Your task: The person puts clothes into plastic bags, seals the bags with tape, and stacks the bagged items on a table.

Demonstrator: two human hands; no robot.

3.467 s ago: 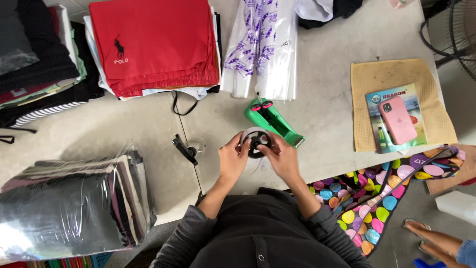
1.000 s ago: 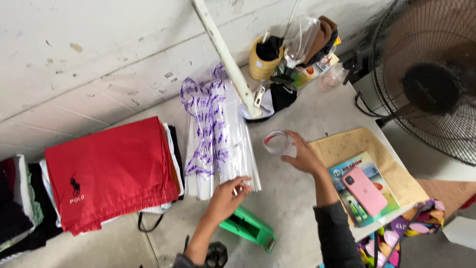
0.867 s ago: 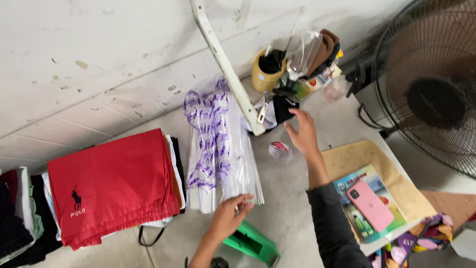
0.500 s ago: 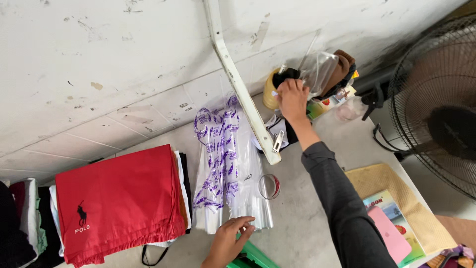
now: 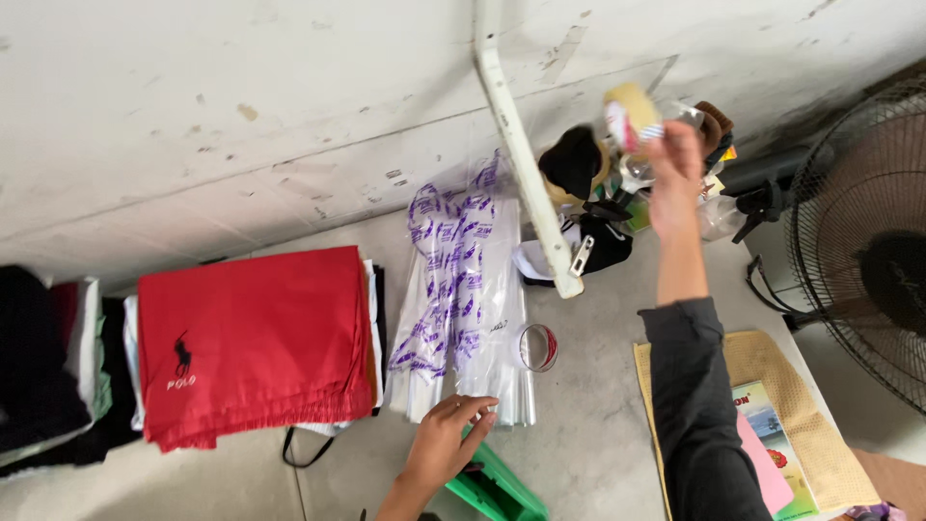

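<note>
From the head view, the right hand [image 5: 675, 164] is raised high, fingers pinched on a tape roll [image 5: 632, 108] at their tips. Just below that grip sit a cluttered holder [image 5: 571, 164] and a slanted white bar [image 5: 521, 145]; a slack pinch could drop the roll into them. The left hand [image 5: 449, 444] lies spread, fingertips on the lower edge of the clear bags [image 5: 473, 289], with a green dispenser [image 5: 492, 487] just beneath; a nudge might fan the bags.

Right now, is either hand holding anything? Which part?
The right hand holds a roll of tape by its rim, raised off the table. The left hand grips nothing; its fingers rest at the clear bags' near edge.
</note>
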